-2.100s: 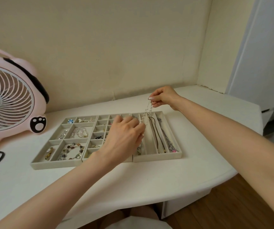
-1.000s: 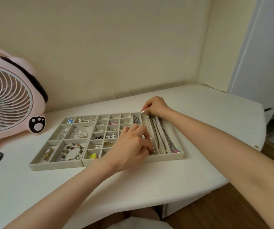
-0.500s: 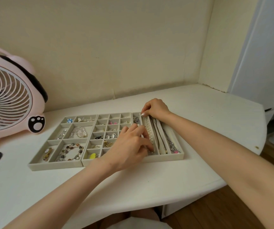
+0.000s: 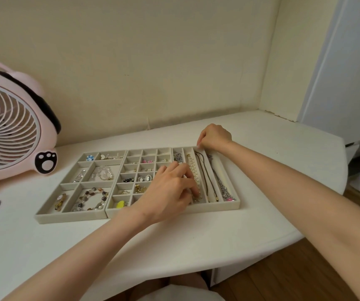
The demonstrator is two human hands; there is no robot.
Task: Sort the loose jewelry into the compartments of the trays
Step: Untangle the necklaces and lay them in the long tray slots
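The white pearl string (image 4: 193, 170) lies far-to-near in the grey felt tray (image 4: 218, 208). My left hand (image 4: 168, 192) pinches its near end; my right hand (image 4: 216, 136) curls at the tray's far rim, I can't tell on what.

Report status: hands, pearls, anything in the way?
Left hand fingertips on near end of pearls. Right hand curled at far rim of tray, grip hidden. Pearls straight in long slot. Cord in next slot, apart.

Three grey trays (image 4: 72, 217) sit side by side, touching. A pearl strand (image 4: 194, 173) lies straight along the right tray's second long compartment.
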